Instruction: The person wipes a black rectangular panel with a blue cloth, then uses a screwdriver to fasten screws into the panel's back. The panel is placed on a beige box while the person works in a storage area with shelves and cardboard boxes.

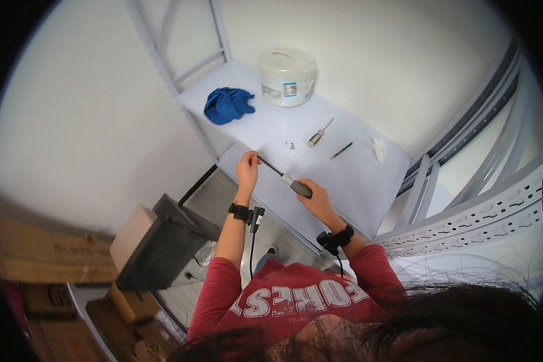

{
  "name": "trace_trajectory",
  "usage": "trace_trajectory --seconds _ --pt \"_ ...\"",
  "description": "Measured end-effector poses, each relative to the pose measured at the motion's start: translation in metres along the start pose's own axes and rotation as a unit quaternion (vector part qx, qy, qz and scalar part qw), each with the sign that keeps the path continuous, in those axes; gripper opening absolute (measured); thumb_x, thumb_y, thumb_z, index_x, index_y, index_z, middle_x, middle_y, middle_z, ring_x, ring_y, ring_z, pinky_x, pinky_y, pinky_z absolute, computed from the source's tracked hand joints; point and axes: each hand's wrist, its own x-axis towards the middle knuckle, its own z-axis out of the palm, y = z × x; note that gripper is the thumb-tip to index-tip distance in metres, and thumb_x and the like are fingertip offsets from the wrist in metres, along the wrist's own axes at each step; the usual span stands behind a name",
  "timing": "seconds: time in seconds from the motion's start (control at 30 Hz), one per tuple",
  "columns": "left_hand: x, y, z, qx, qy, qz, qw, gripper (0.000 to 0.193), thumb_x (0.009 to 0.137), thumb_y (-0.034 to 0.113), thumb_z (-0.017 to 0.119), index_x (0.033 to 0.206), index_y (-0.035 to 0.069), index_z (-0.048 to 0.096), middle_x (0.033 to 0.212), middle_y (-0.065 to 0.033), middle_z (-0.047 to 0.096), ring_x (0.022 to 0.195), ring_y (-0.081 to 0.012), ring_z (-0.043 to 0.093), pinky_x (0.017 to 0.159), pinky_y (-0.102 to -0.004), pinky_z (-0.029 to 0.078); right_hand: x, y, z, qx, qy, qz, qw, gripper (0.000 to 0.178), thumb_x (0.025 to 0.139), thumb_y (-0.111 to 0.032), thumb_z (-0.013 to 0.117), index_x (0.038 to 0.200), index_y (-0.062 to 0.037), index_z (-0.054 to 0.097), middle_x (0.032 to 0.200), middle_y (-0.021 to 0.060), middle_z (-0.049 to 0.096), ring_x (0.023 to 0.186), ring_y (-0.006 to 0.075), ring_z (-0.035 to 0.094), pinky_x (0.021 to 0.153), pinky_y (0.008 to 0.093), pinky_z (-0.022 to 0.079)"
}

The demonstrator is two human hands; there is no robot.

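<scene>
A power screwdriver with a grey and dark handle (298, 186) and a long dark shaft lies across in front of me. Its handle is wrapped by my right hand (315, 198). The shaft slants up and left to my left hand (247, 171), whose fingertips are pinched together at its tip. Whatever small piece they may hold there is too small to make out. Beyond, on the white shelf (338, 187), lie several tiny metal pieces (290, 145). Farther right are a small screwdriver (320, 133) with a pale handle and a thin dark green pen-like stick (342, 150).
A white lidded bucket (286, 78) and a crumpled blue cloth (228, 105) stand at the shelf's back left. A crumpled white tissue (378, 149) lies on the right. Perforated metal rack uprights (458, 232) flank my right side; a black bin (163, 247) and cardboard boxes (54, 250) stand left.
</scene>
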Motion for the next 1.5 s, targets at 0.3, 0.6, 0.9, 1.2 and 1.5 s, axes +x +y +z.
trace_trajectory --seconds 0.3,0.6,0.9,1.2,1.5 --pt "-0.091 0.009 -0.065 0.006 0.132 -0.050 0.990 0.017 0.087 0.004 0.050 0.097 -0.002 0.063 0.071 -0.0095 0.066 0.068 -0.0138 0.066 0.064 -0.0261 0.051 -0.046 -0.013 0.022 0.031 -0.092 -0.091 0.991 0.041 0.071 -0.007 0.069 0.110 -0.0051 0.058 0.101 0.0164 0.063 0.089 0.0320 0.062 0.076 0.0358 0.048" --pt "-0.170 0.026 -0.140 0.086 0.238 -0.091 0.963 0.014 0.087 0.007 0.054 0.092 -0.001 0.064 0.069 -0.0120 0.066 0.066 -0.0165 0.067 0.061 -0.0274 0.051 -0.086 -0.043 0.066 0.024 -0.176 -0.155 0.972 0.040 0.073 -0.007 0.067 0.112 -0.0043 0.057 0.101 0.0178 0.062 0.091 0.0340 0.061 0.077 0.0377 0.048" --pt "-0.248 0.033 -0.197 0.186 0.267 -0.077 0.942 0.012 0.085 0.003 0.053 0.089 0.000 0.064 0.068 -0.0130 0.065 0.065 -0.0188 0.067 0.058 -0.0276 0.050 -0.144 -0.087 0.092 -0.021 -0.254 -0.151 0.955 0.039 0.075 -0.010 0.065 0.112 -0.0015 0.057 0.097 0.0191 0.063 0.086 0.0328 0.062 0.075 0.0354 0.048" --pt "-0.356 0.028 -0.235 0.227 0.247 -0.056 0.940 0.013 0.081 0.005 0.055 0.089 0.001 0.063 0.070 -0.0159 0.064 0.065 -0.0296 0.064 0.061 -0.0355 0.050 -0.247 -0.110 0.116 -0.024 -0.310 -0.119 0.943 0.040 0.075 -0.014 0.064 0.113 -0.0031 0.057 0.096 0.0214 0.062 0.086 0.0381 0.060 0.074 0.0420 0.048" --pt "-0.399 0.035 -0.245 0.196 0.198 -0.088 0.956 0.025 0.079 0.009 0.059 0.102 -0.001 0.060 0.084 -0.0172 0.066 0.079 -0.0275 0.066 0.071 -0.0342 0.051 -0.298 -0.117 0.128 -0.057 -0.312 -0.111 0.942 0.039 0.076 -0.014 0.062 0.113 -0.0023 0.054 0.094 0.0225 0.061 0.084 0.0389 0.060 0.073 0.0443 0.047"
